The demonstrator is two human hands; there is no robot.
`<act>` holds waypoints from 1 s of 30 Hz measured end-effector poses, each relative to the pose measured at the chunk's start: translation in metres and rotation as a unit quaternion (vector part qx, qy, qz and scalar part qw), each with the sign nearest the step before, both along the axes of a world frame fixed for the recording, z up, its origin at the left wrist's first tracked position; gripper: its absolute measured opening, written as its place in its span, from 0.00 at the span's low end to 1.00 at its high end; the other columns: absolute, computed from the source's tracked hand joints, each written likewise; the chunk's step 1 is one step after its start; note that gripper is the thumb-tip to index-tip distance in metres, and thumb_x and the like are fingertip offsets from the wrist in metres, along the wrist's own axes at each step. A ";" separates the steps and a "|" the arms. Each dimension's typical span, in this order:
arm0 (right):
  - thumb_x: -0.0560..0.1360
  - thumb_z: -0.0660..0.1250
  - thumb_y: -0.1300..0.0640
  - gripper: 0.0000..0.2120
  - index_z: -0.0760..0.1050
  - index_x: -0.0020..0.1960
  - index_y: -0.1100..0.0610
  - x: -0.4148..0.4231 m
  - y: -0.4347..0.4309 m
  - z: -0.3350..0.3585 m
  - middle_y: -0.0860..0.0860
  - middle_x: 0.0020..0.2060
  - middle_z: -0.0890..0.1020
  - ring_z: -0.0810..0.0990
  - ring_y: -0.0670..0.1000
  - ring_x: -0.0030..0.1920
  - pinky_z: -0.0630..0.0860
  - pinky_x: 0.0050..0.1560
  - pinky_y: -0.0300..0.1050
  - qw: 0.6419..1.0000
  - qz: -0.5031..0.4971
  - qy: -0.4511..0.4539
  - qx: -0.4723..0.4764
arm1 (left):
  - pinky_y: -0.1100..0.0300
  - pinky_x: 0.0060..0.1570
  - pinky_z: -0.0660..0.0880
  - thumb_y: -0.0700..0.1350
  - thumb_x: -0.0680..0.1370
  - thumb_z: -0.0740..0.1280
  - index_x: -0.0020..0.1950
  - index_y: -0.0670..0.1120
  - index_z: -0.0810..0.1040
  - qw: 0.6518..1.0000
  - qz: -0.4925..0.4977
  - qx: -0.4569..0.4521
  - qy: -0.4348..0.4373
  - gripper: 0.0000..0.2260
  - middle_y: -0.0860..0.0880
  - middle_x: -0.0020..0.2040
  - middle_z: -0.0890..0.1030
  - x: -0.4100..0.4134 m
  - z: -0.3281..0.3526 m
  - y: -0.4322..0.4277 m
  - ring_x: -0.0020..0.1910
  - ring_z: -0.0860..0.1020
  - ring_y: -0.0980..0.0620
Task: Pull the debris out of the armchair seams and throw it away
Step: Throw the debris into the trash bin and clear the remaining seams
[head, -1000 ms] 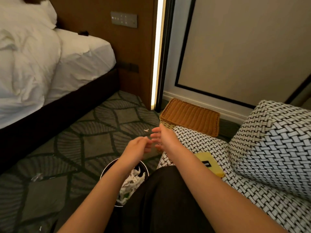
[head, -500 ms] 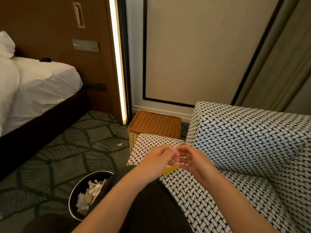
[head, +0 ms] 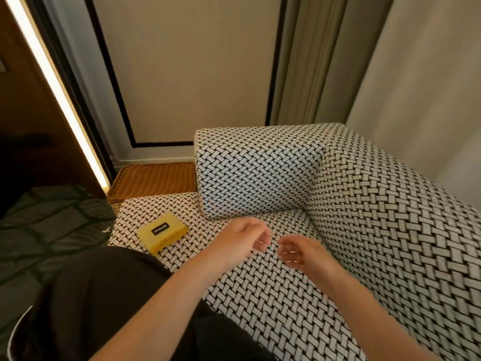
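Both hands, left hand [head: 242, 237] & right hand [head: 299, 250], are held empty w/ fingers loosely curled over black-and-white woven armchair [head: 260, 287] seat centre; no debris can be made out. Yellow flat packet [head: 163, 231] is seen near seat's front-left corner.

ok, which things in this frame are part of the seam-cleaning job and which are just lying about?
Part of the job:
- armchair, the seam along the armrest base
- left hand, fingers loosely curled over the seat, nothing visible in it
- right hand, same

Just lying about:
- yellow packet on the seat's front corner
- wicker basket beside the chair
- curtain
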State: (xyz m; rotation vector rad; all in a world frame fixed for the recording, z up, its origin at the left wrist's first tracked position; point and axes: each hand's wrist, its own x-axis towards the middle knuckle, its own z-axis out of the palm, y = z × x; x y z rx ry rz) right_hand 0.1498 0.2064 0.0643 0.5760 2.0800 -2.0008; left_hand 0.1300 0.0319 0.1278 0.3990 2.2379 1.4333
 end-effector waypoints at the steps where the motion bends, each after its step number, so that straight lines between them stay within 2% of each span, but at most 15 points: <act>1: 0.80 0.56 0.57 0.12 0.77 0.52 0.60 0.007 0.010 -0.002 0.57 0.45 0.82 0.80 0.53 0.44 0.75 0.54 0.48 1.000 -0.021 -0.004 -0.004 | 0.64 0.47 0.73 0.48 0.81 0.55 0.54 0.49 0.75 1.000 -0.010 0.001 -0.002 0.11 0.51 0.50 0.80 0.004 -0.002 0.007 0.49 0.78 0.57; 4: 0.79 0.58 0.57 0.11 0.78 0.51 0.60 0.034 0.043 -0.016 0.56 0.44 0.83 0.81 0.53 0.45 0.76 0.54 0.49 0.995 -0.092 -0.025 -0.010 | 0.63 0.49 0.74 0.49 0.81 0.54 0.53 0.48 0.75 0.998 -0.056 -0.003 -0.013 0.12 0.51 0.50 0.80 0.018 -0.008 0.034 0.51 0.78 0.55; 6: 0.78 0.59 0.57 0.10 0.78 0.51 0.60 0.052 0.058 -0.029 0.54 0.40 0.83 0.80 0.51 0.41 0.77 0.47 0.44 0.991 -0.127 -0.047 0.004 | 0.60 0.51 0.74 0.49 0.81 0.53 0.52 0.48 0.75 0.997 -0.073 -0.002 -0.024 0.12 0.50 0.50 0.80 0.028 -0.016 0.050 0.51 0.78 0.55; 8: 0.78 0.59 0.57 0.10 0.78 0.51 0.58 0.071 0.065 -0.044 0.52 0.38 0.82 0.77 0.47 0.34 0.73 0.37 0.39 0.986 -0.141 -0.065 0.060 | 0.59 0.52 0.74 0.49 0.81 0.54 0.52 0.49 0.76 0.996 -0.077 0.003 -0.046 0.12 0.50 0.50 0.80 0.038 -0.026 0.063 0.50 0.78 0.55; 10: 0.79 0.57 0.58 0.10 0.77 0.51 0.57 0.097 0.070 -0.062 0.51 0.34 0.79 0.71 0.46 0.29 0.68 0.30 0.38 0.982 -0.134 -0.055 0.123 | 0.59 0.51 0.75 0.50 0.81 0.54 0.52 0.47 0.76 0.994 -0.092 0.001 -0.066 0.13 0.50 0.49 0.80 0.048 -0.039 0.077 0.49 0.78 0.56; 13: 0.79 0.56 0.60 0.10 0.76 0.51 0.54 0.138 0.078 -0.090 0.48 0.29 0.74 0.67 0.46 0.26 0.65 0.26 0.39 0.963 -0.126 -0.034 0.237 | 0.58 0.51 0.75 0.50 0.81 0.55 0.52 0.47 0.76 0.988 -0.117 -0.006 -0.101 0.12 0.50 0.49 0.80 0.065 -0.059 0.099 0.48 0.78 0.55; 17: 0.79 0.57 0.57 0.09 0.74 0.56 0.50 0.172 0.085 -0.108 0.45 0.31 0.78 0.75 0.45 0.28 0.73 0.27 0.38 0.896 -0.086 -0.039 0.435 | 0.57 0.51 0.74 0.50 0.81 0.55 0.52 0.46 0.76 0.983 -0.138 -0.038 -0.115 0.13 0.48 0.51 0.79 0.082 -0.079 0.115 0.49 0.77 0.54; 20: 0.78 0.59 0.57 0.11 0.75 0.57 0.51 0.200 0.097 -0.113 0.47 0.34 0.81 0.74 0.45 0.28 0.70 0.25 0.36 0.841 -0.058 -0.038 0.536 | 0.59 0.48 0.73 0.49 0.81 0.55 0.51 0.48 0.75 0.981 -0.146 -0.050 -0.120 0.11 0.50 0.50 0.79 0.095 -0.090 0.125 0.47 0.77 0.55; 22: 0.76 0.63 0.59 0.08 0.78 0.52 0.53 0.220 0.106 -0.117 0.47 0.33 0.82 0.73 0.44 0.24 0.67 0.22 0.34 0.817 -0.059 -0.018 0.573 | 0.60 0.48 0.73 0.49 0.81 0.55 0.50 0.49 0.75 0.981 -0.145 -0.048 -0.116 0.10 0.50 0.50 0.78 0.100 -0.093 0.132 0.47 0.77 0.56; 24: 0.76 0.62 0.58 0.09 0.78 0.53 0.53 0.231 0.114 -0.118 0.47 0.38 0.83 0.76 0.44 0.27 0.67 0.22 0.33 0.801 -0.076 -0.028 0.592 | 0.62 0.47 0.72 0.48 0.81 0.55 0.49 0.50 0.75 0.982 -0.148 -0.056 -0.102 0.10 0.50 0.50 0.78 0.102 -0.095 0.138 0.47 0.76 0.56; 26: 0.79 0.57 0.54 0.11 0.75 0.58 0.51 0.234 0.122 -0.116 0.45 0.44 0.81 0.78 0.45 0.33 0.68 0.26 0.33 0.791 -0.074 -0.078 0.602 | 0.62 0.47 0.72 0.48 0.81 0.55 0.49 0.51 0.76 0.980 -0.161 -0.073 -0.086 0.10 0.51 0.48 0.78 0.106 -0.096 0.145 0.46 0.76 0.57; 28: 0.80 0.52 0.51 0.12 0.72 0.58 0.50 0.229 0.127 -0.113 0.45 0.42 0.78 0.78 0.47 0.37 0.73 0.33 0.37 0.779 -0.045 -0.151 0.606 | 0.58 0.53 0.73 0.48 0.81 0.55 0.53 0.49 0.77 0.973 -0.190 -0.109 -0.067 0.11 0.50 0.47 0.77 0.109 -0.099 0.151 0.47 0.76 0.55; 30: 0.80 0.52 0.50 0.12 0.71 0.57 0.52 0.219 0.127 -0.108 0.47 0.40 0.76 0.77 0.49 0.39 0.75 0.37 0.42 0.785 -0.024 -0.202 0.586 | 0.54 0.60 0.71 0.48 0.81 0.56 0.59 0.46 0.76 0.968 -0.201 -0.137 -0.064 0.13 0.50 0.51 0.77 0.111 -0.102 0.155 0.55 0.76 0.50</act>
